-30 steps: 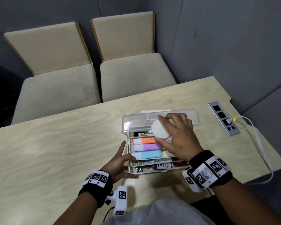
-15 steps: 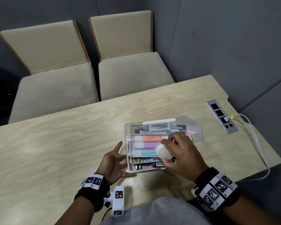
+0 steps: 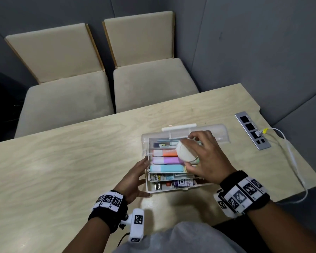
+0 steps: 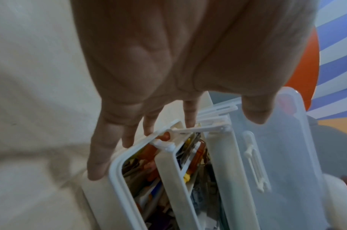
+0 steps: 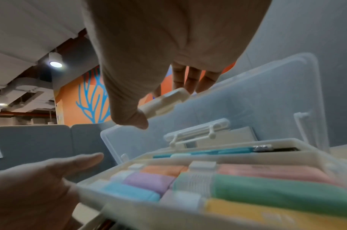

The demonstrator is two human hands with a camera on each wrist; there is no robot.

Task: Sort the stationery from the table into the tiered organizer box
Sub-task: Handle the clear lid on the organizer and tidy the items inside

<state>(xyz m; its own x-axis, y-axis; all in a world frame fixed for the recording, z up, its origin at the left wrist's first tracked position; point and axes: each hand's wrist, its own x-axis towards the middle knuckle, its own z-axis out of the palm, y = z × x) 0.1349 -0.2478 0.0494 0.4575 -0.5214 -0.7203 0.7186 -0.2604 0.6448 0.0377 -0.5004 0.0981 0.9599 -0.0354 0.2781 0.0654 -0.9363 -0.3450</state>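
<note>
The white tiered organizer box (image 3: 151, 191) stands on the wooden table with its trays stepped out and its clear lid (image 3: 219, 133) tipped back. Orange (image 3: 165, 153), purple (image 3: 165, 160) and blue (image 3: 165, 168) highlighters lie in the top tray; lower tiers hold small items. My right hand (image 3: 190, 153) hovers over the top tray and grips a round white case (image 3: 184, 151), which shows as the cream case (image 5: 168, 96) between thumb and fingers. My left hand (image 3: 144, 178) has straight fingers (image 4: 101, 163) against the box's left rim (image 4: 117, 171).
Two beige padded chairs (image 3: 66, 92) stand behind the table. A grey socket panel (image 3: 252, 130) with a white cable (image 3: 290, 152) sits at the right, near the table's edge. Grey walls close in on the right side.
My right hand carried the round case toward the box's front and is now back over the top tray. The lid is tipped back and the trays are spread. My left hand touches the box's side.
</note>
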